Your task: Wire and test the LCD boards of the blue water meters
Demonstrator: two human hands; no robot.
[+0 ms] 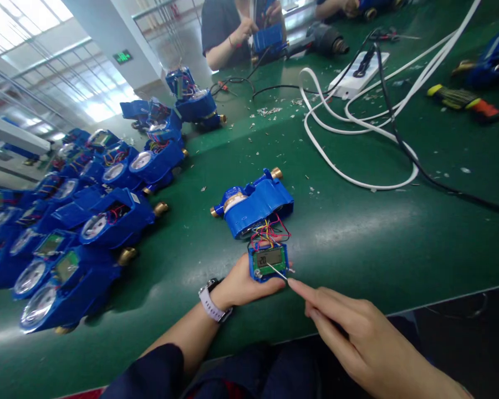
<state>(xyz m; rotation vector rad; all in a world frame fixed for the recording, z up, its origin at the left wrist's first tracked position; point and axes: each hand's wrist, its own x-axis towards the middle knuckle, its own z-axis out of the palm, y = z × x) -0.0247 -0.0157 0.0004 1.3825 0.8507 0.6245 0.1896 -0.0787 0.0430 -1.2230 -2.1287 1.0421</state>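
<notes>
My left hand [244, 286], with a white watch on its wrist, grips a small blue display module [269, 261] with a lit LCD screen. Coloured wires [268, 230] run from the module to a blue water meter body [255, 204] with brass ends lying on the green table [357, 233]. My right hand [357, 332] pinches a thin metal pin [278, 272] between thumb and forefinger, its tip touching the lower left corner of the module.
Several blue water meters [79, 221] are piled at the left. White cable loops [357, 122], a black cord and a power strip [360, 73] lie far right. A screwdriver [466, 102] rests at the right. Another person [237, 27] works at the far side.
</notes>
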